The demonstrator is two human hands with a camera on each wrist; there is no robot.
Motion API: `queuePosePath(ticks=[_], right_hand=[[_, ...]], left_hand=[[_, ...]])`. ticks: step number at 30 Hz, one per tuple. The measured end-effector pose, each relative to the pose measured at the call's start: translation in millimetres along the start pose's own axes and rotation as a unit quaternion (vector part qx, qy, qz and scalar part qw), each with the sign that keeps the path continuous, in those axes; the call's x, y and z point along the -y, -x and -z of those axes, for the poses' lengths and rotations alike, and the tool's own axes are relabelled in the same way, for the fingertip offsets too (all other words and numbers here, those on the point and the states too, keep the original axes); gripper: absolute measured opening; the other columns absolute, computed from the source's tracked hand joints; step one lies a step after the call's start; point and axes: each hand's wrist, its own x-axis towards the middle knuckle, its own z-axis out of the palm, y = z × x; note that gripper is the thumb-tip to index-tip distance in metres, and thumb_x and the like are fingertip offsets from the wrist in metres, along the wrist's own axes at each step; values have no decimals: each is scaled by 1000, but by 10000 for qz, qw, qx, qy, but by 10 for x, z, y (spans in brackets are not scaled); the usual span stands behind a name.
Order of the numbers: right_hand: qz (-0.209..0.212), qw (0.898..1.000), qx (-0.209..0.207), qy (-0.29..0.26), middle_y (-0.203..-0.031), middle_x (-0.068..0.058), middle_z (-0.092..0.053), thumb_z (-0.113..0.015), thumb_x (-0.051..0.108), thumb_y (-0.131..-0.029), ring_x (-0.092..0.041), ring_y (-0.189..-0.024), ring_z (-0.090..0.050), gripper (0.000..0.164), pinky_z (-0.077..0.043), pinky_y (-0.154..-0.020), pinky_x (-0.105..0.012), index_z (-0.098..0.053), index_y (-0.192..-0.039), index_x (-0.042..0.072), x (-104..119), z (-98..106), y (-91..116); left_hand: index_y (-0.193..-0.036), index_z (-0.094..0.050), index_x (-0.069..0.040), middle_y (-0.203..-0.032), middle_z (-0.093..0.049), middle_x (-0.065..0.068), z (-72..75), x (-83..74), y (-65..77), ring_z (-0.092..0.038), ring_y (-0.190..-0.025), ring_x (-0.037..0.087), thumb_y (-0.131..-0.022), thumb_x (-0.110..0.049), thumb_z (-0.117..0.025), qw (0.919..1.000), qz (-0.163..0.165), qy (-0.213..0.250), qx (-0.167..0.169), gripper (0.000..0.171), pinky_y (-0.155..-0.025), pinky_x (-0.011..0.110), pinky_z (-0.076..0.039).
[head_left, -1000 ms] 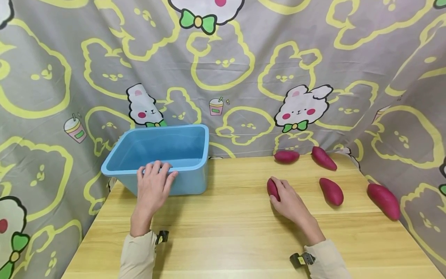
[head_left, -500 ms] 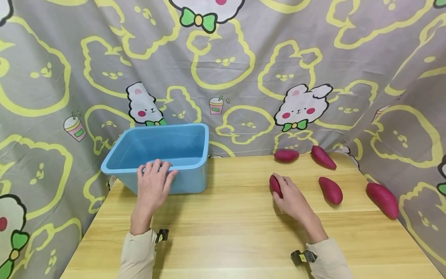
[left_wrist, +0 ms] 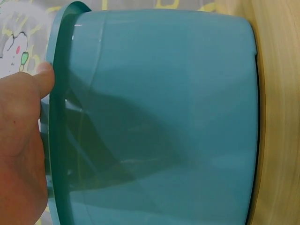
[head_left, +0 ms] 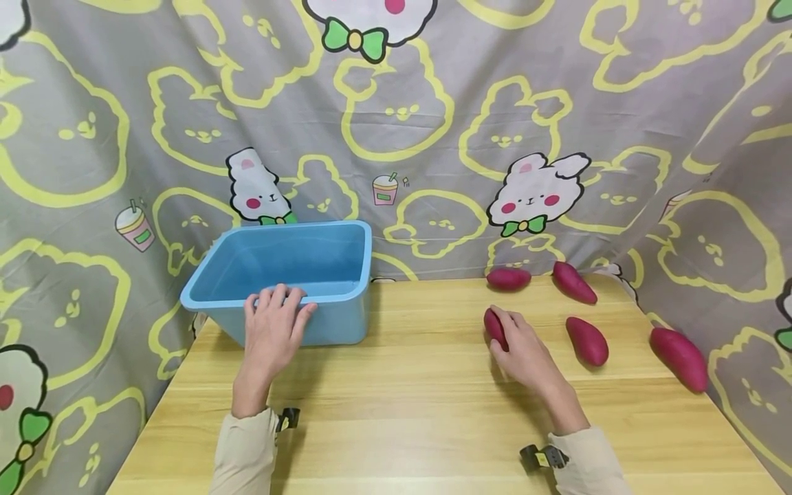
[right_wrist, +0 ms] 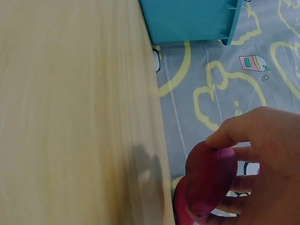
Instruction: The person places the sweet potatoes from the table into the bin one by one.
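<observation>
A blue plastic bin (head_left: pixel 337 320) stands at the table's left back, its inside bare as far as the head view shows. My left hand (head_left: pixel 272 330) grips the bin's front rim, fingers hooked over the top; the left wrist view shows the thumb (left_wrist: pixel 45 75) at the rim edge. To the right, my right hand (head_left: pixel 520 349) holds a purple-red sweet potato (head_left: pixel 494 327) from above, partly covering it. In the right wrist view thumb and fingers close around the sweet potato (right_wrist: pixel 211 176), and a shadow falls on the wood beside it.
More sweet potatoes lie on the right: one (head_left: pixel 509 278) and another (head_left: pixel 574 282) along the back edge, a third (head_left: pixel 587 341) near my right hand, and one (head_left: pixel 678 359) at the right edge. A patterned grey curtain (head_left: pixel 427 165) hangs behind the wooden table (head_left: pixel 396 419).
My right hand has shifted slightly to the right and away from me with the sweet potato in it. The left hand stays on the bin's rim.
</observation>
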Motion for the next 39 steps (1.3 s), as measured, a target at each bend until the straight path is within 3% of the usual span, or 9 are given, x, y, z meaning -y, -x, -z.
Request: queuePosePath(ticks=[39], right_hand=[[358, 9976, -595, 6, -135, -24, -53, -65, 10, -93, -42, -110, -57, 58, -52, -80, -60, -48, -149, 7, 144, 247, 24]], left_hand=[[-106, -62, -9, -107, -58, 15, 14, -7, 9, -49, -104, 42, -105, -35, -59, 10000, 41, 76, 6, 26, -100, 64, -27]])
